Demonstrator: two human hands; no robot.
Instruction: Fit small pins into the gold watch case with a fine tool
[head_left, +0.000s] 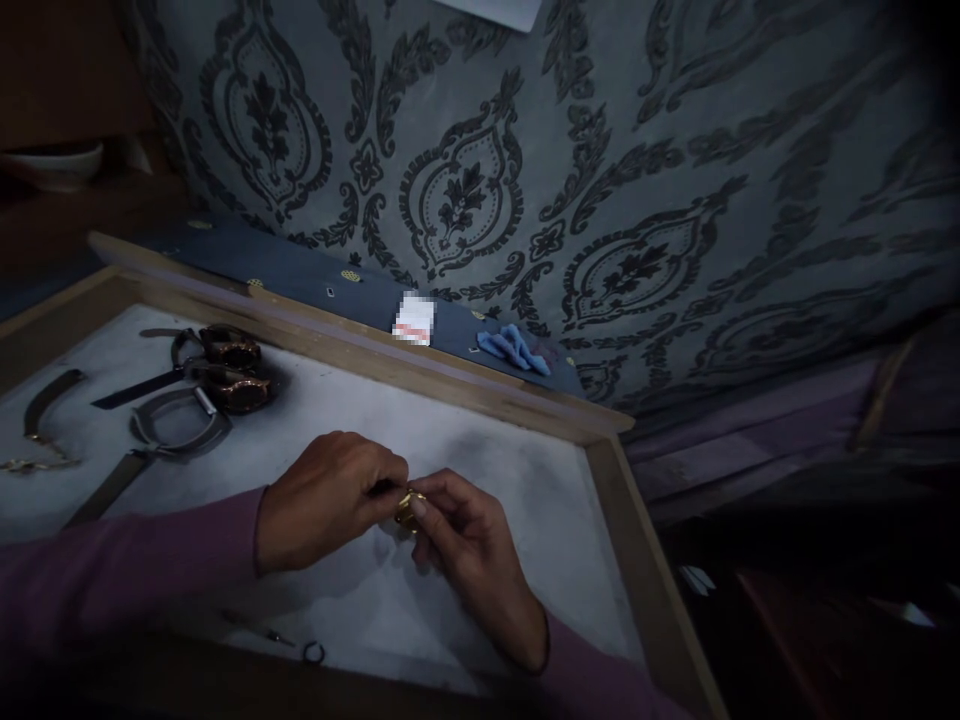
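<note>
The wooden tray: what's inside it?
Inside the tray, dark straps and watch-like pieces lie left, a small dark ring nearer. The right hand holds a gold piece above. Hands and sleeves hide what lies beneath them.

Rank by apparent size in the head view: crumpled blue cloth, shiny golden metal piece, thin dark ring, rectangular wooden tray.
1. Rectangular wooden tray
2. Crumpled blue cloth
3. Shiny golden metal piece, partly hidden
4. Thin dark ring

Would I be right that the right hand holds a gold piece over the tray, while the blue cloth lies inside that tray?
No: the head view shows the blue cloth outside the tray, beyond its far wall. The right hand holds the gold piece.
</note>
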